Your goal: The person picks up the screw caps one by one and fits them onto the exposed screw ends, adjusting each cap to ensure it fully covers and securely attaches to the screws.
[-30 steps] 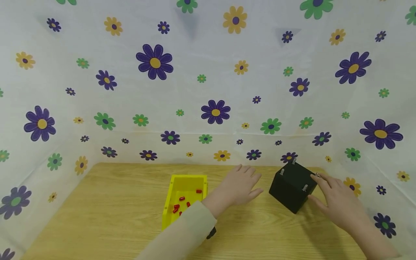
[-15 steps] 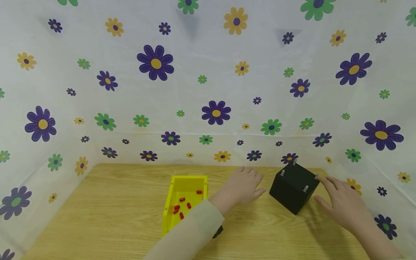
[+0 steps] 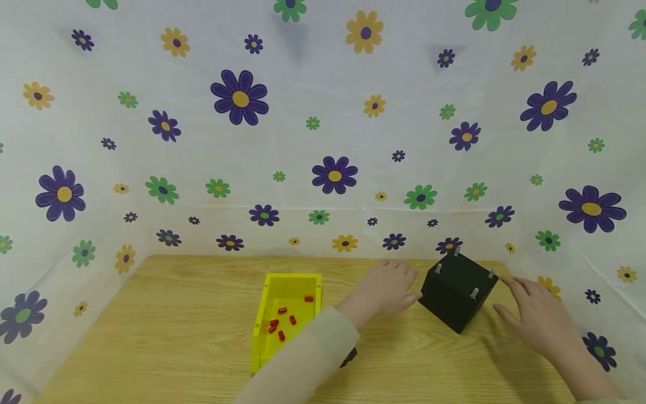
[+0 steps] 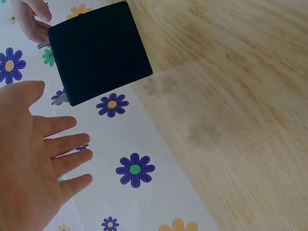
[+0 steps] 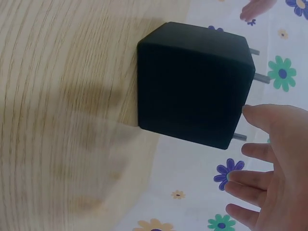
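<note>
Four grey metal pins (image 3: pixel 474 293) with a dull sheen stand on the upper face of a black block (image 3: pixel 456 297), a smooth, matte cube with slightly rounded edges. It sits towards the back right of the pale wooden table (image 3: pixel 176 320), one corner turned to the viewer, between the two hands. The left hand (image 3: pixel 386 286) is on its left side, palm towards it, the fingers extended and parted, the thumb set away from them; it holds nothing. The right hand (image 3: pixel 540 314) is just beyond its right side, fingers loosely bent and spaced, likewise with nothing in its grasp; its index finger points at the nearest pin, a small gap between them. Further left lies a rectangular yellow bin (image 3: pixel 290 286) with raised walls, holding six small, shiny red cylinders (image 3: pixel 281 335). A cream sleeve (image 3: pixel 323 342) crosses its near right side and partly covers something dark. The table has long, streaky grain; behind it hangs a thin white sheet (image 3: pixel 202 140) printed with purple, green and yellow flowers. Compared with a second ago, the right fingers have left the pin they covered, the left hand is nearer the block, and the block keeps its place
</note>
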A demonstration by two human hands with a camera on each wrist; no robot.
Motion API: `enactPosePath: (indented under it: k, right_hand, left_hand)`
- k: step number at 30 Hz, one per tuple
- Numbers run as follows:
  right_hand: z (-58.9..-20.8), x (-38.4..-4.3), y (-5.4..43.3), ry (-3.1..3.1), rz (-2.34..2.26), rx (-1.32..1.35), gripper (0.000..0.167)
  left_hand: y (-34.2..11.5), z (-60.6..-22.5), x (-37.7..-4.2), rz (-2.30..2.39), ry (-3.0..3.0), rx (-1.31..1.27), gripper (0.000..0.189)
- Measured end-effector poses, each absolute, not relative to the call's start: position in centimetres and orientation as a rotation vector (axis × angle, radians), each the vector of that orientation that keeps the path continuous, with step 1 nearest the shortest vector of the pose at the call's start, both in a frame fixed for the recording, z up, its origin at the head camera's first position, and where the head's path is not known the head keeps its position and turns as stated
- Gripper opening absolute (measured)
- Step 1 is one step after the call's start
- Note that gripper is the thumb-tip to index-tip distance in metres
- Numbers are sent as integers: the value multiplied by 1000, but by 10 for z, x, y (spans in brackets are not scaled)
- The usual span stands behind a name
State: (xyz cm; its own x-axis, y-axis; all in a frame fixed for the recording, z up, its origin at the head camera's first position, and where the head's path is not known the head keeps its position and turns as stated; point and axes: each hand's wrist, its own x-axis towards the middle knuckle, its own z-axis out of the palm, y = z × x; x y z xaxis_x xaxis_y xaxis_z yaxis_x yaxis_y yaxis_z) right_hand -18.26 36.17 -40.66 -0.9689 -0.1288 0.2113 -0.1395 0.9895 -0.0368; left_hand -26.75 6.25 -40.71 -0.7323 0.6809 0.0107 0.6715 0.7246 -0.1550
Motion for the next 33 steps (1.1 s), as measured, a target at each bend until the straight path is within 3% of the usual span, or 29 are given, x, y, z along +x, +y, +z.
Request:
enactPosePath:
  k: [33]
  right_hand:
    - [-419,-204,373,-3033,278,111,74]
  left_hand:
    - [91,-421,-264,226,-2819,-1141,72]
